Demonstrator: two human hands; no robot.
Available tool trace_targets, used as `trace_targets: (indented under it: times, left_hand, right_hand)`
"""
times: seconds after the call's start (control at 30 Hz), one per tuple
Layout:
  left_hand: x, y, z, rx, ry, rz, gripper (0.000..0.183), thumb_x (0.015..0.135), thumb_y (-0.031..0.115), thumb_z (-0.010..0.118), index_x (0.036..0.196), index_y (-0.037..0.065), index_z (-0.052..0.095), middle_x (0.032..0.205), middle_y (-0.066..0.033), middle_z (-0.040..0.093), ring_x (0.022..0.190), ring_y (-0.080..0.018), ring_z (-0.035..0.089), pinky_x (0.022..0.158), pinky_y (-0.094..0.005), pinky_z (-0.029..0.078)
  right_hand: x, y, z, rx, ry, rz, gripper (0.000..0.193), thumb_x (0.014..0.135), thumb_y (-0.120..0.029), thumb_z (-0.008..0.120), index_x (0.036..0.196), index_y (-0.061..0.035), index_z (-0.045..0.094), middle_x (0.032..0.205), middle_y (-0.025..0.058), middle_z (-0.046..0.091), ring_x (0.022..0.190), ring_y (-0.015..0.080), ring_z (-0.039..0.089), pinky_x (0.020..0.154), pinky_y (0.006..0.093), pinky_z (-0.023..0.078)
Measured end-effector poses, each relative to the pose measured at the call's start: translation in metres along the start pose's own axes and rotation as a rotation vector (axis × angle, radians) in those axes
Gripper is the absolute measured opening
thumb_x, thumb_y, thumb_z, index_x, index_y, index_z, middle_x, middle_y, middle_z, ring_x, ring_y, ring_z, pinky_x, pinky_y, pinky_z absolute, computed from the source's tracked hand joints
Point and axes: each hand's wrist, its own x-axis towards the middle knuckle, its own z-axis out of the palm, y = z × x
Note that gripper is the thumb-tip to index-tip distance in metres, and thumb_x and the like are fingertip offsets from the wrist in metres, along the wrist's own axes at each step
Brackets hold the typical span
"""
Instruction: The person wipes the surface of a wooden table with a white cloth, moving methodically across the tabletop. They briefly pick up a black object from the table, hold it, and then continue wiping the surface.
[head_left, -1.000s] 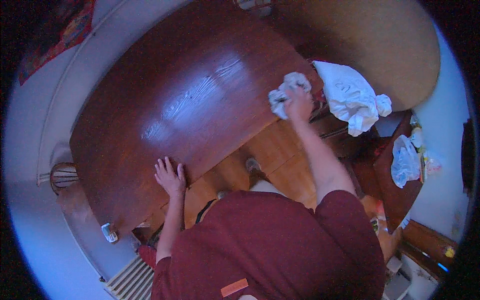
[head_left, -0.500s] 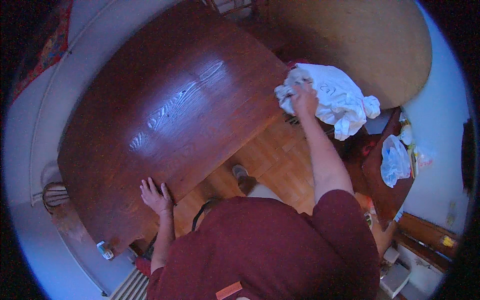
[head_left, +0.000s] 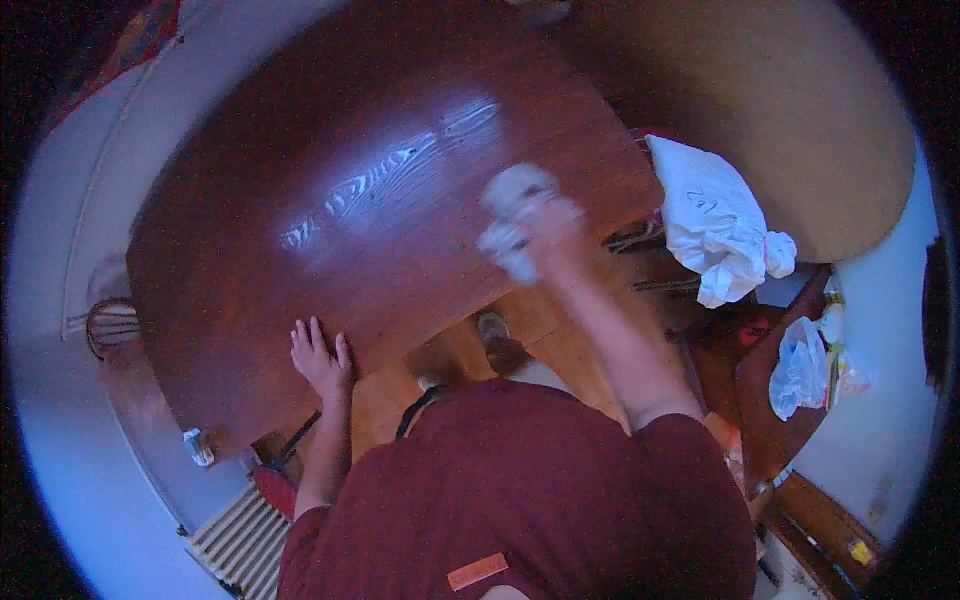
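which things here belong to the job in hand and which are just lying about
In use:
- light cloth, held in the right hand
- dark wooden table, under the left hand

Lying about:
- white bundle
- pale plastic bag

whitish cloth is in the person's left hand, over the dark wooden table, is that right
Not quite: it is on the wrong side. The head view shows the whitish cloth in the right hand, not the left hand, and over the dark wooden table.
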Motion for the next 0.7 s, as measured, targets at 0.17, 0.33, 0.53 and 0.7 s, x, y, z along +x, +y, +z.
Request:
trace_targets:
  times: [0.17, 0.33, 0.53, 0.7]
  left_hand:
    - [-0.004, 0.004, -0.001, -0.017, -0.011, -0.012, 0.058, 0.085, 0.038, 0.058, 0.135, 0.012, 0.044, 0.145, -0.0145, 0.033, 0.134, -0.0354, 0.03, 0.107, -0.0531, 0.022]
    - [-0.003, 0.004, -0.005, 0.003, -0.058, -0.051, 0.059, 0.085, 0.038, 0.057, 0.136, 0.013, 0.043, 0.147, -0.0131, 0.031, 0.136, -0.0336, 0.027, 0.108, -0.0525, 0.019]
    - [0.0, 0.001, -0.002, -0.022, -0.058, -0.053, 0.059, 0.085, 0.039, 0.057, 0.136, 0.013, 0.043, 0.147, -0.0132, 0.03, 0.136, -0.0336, 0.026, 0.109, -0.0525, 0.019]
    - [-0.007, 0.002, -0.008, -0.033, -0.042, -0.059, 0.059, 0.084, 0.04, 0.057, 0.135, 0.013, 0.044, 0.147, -0.0138, 0.03, 0.136, -0.0341, 0.026, 0.109, -0.0529, 0.019]
  right_hand:
    - [0.038, 0.097, -0.068, -0.404, 0.271, 0.23, 0.041, 0.069, -0.013, 0.063, 0.108, -0.0231, 0.067, 0.113, 0.0116, 0.06, 0.107, 0.0348, 0.051, 0.09, 0.0426, 0.042]
    - [0.033, -0.037, -0.003, -0.069, -0.013, 0.194, 0.022, 0.076, -0.018, 0.062, 0.097, -0.0126, 0.065, 0.103, 0.0132, 0.059, 0.096, 0.0322, 0.055, 0.078, 0.0481, 0.043]
    - [-0.006, -0.148, 0.04, 0.338, -0.466, -0.334, 0.032, 0.081, -0.03, 0.054, 0.103, -0.0081, 0.061, 0.102, 0.0201, 0.058, 0.096, 0.0359, 0.056, 0.08, 0.048, 0.044]
    - [0.047, -0.022, 0.005, -0.059, -0.023, 0.012, 0.026, 0.079, -0.014, 0.057, 0.103, -0.0113, 0.067, 0.098, 0.0111, 0.064, 0.088, 0.0341, 0.058, 0.076, 0.0454, 0.048]
